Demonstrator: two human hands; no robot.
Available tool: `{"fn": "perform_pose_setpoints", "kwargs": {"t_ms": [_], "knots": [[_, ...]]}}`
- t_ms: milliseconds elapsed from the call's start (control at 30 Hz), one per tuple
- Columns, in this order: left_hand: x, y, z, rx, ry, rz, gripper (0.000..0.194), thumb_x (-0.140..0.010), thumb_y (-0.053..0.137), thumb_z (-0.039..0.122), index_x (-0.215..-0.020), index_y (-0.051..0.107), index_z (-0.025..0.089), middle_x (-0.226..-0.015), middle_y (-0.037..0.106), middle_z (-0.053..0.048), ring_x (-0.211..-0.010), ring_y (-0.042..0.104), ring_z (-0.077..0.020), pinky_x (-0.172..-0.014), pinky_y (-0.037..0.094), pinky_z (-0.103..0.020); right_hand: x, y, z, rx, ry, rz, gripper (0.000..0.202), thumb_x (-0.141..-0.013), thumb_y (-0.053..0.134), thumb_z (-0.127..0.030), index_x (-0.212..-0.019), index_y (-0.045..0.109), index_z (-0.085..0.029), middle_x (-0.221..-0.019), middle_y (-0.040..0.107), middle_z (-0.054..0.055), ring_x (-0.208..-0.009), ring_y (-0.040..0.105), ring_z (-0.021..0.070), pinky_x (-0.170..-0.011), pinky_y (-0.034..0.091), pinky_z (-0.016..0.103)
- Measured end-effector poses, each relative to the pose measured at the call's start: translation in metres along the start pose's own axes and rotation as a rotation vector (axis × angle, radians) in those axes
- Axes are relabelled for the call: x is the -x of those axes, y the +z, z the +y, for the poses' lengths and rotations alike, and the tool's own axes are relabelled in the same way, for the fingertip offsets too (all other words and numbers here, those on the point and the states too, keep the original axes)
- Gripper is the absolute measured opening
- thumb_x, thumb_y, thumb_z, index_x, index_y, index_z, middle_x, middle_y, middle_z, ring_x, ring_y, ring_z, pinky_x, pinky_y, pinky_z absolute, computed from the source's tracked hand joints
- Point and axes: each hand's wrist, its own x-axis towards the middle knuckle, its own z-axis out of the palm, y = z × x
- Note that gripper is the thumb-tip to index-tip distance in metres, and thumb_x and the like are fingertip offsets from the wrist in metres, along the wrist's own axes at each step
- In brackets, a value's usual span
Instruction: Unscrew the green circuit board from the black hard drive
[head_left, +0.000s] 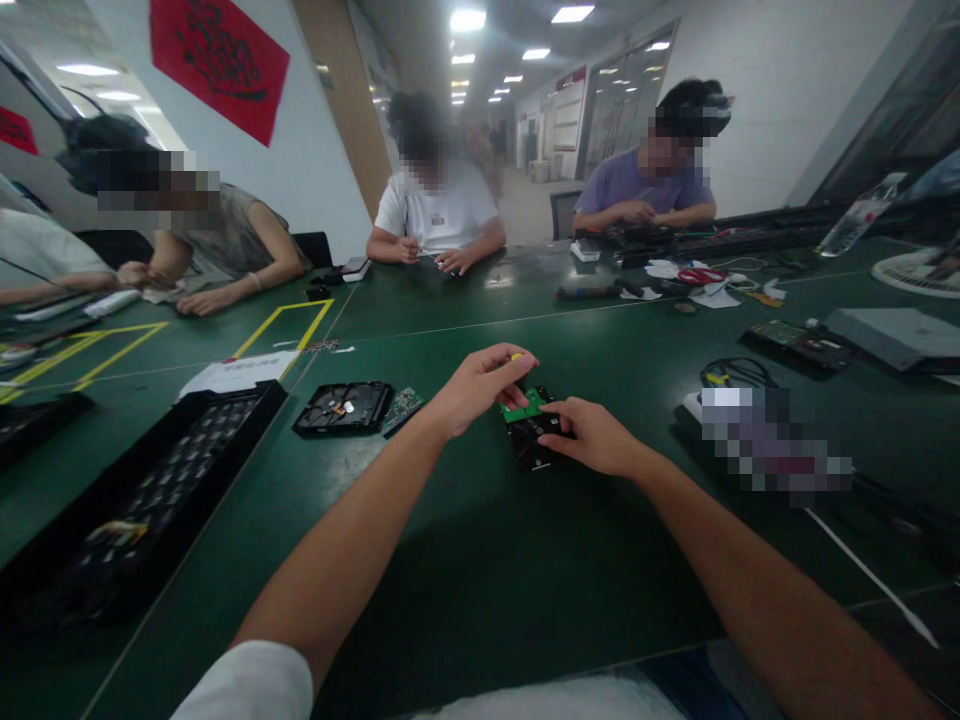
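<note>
1. Room: a workroom with ceiling lights; a green surface (420,330) carries the work, with other people seated along its far side.
2. Hard drive (531,440): flat on the surface, directly before the wearer, green circuit board (517,411) facing up.
3. Left hand (487,388): fingers closed in a pinch around a yellow-topped tool (517,357), likely a screwdriver, upright over the board. Its tip is hidden.
4. Right hand (589,432): partly open, thumb and forefinger apart, their tips resting on the drive's right side; no full grip is seen.
5. Step in hand, as judged: tool work on the board side. The move calls for a steady drive and an upright tool.
6. Nearby, left: an open drive (341,410), a loose circuit board (404,408) beside it, then a long black tray (225,480) of small parts.
7. Farther right: another drive (796,346) near a grey box (896,338).
</note>
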Motion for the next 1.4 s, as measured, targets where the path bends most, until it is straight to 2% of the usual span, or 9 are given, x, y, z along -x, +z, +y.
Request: {"fn": "perform_pose_setpoints", "kwargs": {"t_ms": [167,433,600,800,967,1167,1400], "knots": [[0.0008,0.0006,0.0001,0.003,-0.008,0.004,0.033,-0.095,0.073,0.049,-0.104,0.067,0.017,-0.097,0.069,-0.003,-0.064,0.070,-0.0103,-0.058,0.055,-0.021,-0.0001,-0.0004,-0.0005,-0.001,-0.001,0.001,0.047,-0.096,0.071,-0.046,-0.136,0.069,-0.022,-0.089,0.063,0.003,-0.079,0.057,0.0195,-0.071,0.038,0.032],[0.0011,0.0008,0.0013,0.099,-0.032,0.027,0.027,-0.098,0.070,0.040,-0.104,0.055,0.019,-0.106,0.075,-0.009,-0.060,0.073,-0.0136,-0.054,0.057,-0.024,-0.0003,-0.0004,0.0008,0.004,-0.010,0.001,0.047,-0.096,0.071,-0.046,-0.135,0.068,-0.020,-0.091,0.063,0.004,-0.080,0.057,0.0198,-0.073,0.039,0.032],[0.0016,0.0011,0.0039,0.109,-0.033,0.003,0.023,-0.096,0.070,0.037,-0.104,0.060,0.018,-0.107,0.075,-0.008,-0.063,0.073,-0.0127,-0.058,0.058,-0.024,0.0003,-0.0013,0.0003,0.004,-0.021,0.000,0.046,-0.096,0.070,-0.047,-0.135,0.069,-0.023,-0.090,0.063,0.003,-0.081,0.057,0.0198,-0.073,0.039,0.032],[0.0004,-0.0009,0.0042,0.068,-0.030,-0.001,0.020,-0.097,0.064,0.035,-0.103,0.070,0.017,-0.087,0.069,-0.004,-0.063,0.072,-0.0136,-0.059,0.056,-0.024,0.0005,-0.0009,-0.0002,-0.010,0.001,-0.003,0.049,-0.096,0.071,-0.048,-0.137,0.069,-0.022,-0.091,0.064,0.004,-0.081,0.058,0.0200,-0.073,0.039,0.032],[-0.0003,-0.0041,0.0019,0.107,-0.019,-0.023,0.023,-0.100,0.061,0.037,-0.109,0.068,0.018,-0.108,0.071,-0.008,-0.066,0.074,-0.0136,-0.060,0.059,-0.026,-0.0007,-0.0004,0.0001,0.008,-0.002,-0.007,0.049,-0.097,0.070,-0.048,-0.138,0.069,-0.023,-0.090,0.063,0.004,-0.080,0.057,0.0198,-0.071,0.038,0.032],[-0.0015,-0.0036,-0.0002,0.116,-0.013,-0.013,0.023,-0.103,0.058,0.039,-0.110,0.066,0.019,-0.108,0.071,-0.007,-0.072,0.076,-0.0153,-0.065,0.060,-0.026,-0.0009,0.0006,0.0026,0.007,-0.007,0.003,0.049,-0.097,0.070,-0.049,-0.137,0.069,-0.021,-0.091,0.064,0.004,-0.081,0.057,0.0198,-0.073,0.039,0.032],[-0.0003,-0.0006,-0.0015,0.012,0.016,0.009,0.024,-0.097,0.071,0.041,-0.104,0.068,0.018,-0.092,0.066,-0.001,-0.065,0.072,-0.0105,-0.059,0.056,-0.020,-0.0002,0.0011,0.0017,-0.008,-0.003,-0.004,0.050,-0.096,0.072,-0.048,-0.138,0.069,-0.022,-0.091,0.064,0.005,-0.081,0.058,0.0205,-0.071,0.038,0.032]]}}
